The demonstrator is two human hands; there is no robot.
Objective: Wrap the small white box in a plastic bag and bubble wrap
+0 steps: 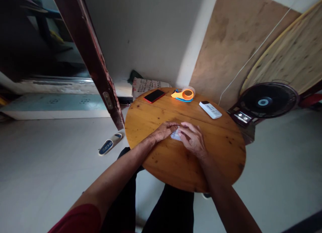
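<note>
A small, crumpled piece of clear plastic, like a little bag (175, 135), lies on the round wooden table (161, 152) between my hands. At its left upper edge my left hand (164, 130) has its fingers closed together, gripping the plastic. My right hand (193, 139) comes from the other side, fingers bent and thumb pressed on the bag. The fingers partly cover the plastic, and I cannot make out what, if anything, is inside it.
Along the table's far side lie a red-edged phone (154, 96), an orange tape dispenser (184, 94) and a white rectangular device (210, 109). A black fan (264, 102) stands to the right. Shoes (110, 144) rest on the floor at left, near a door edge (100, 72).
</note>
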